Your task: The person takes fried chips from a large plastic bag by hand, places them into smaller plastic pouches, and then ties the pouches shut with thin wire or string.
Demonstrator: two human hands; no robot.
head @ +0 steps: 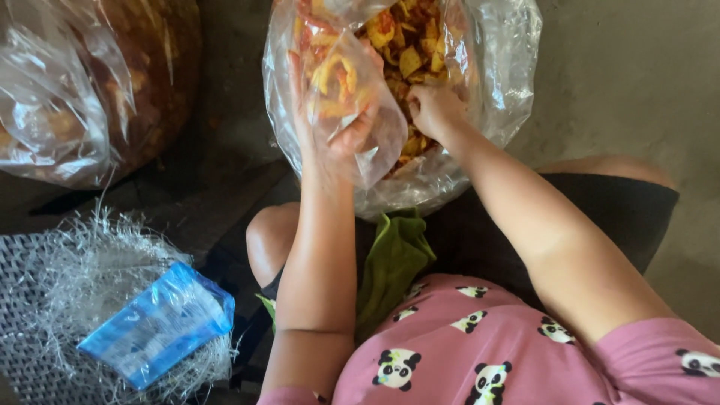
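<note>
Left hand [334, 112]: raised, fingers curled loosely around a small clear bag [352, 105] partly filled with yellow-orange fried snack pieces; the hand is seen through the plastic, gripping it. Right hand [433, 109]: closed into a loose fist, buried among the snack pieces [409, 45] inside the large clear bag [502, 67]; whether it has pieces pinched, I cannot tell. The large bag stands open on the floor just ahead of the person's knees. The small bag is held over its mouth. A green cloth [390, 262] lies on the lap.
</note>
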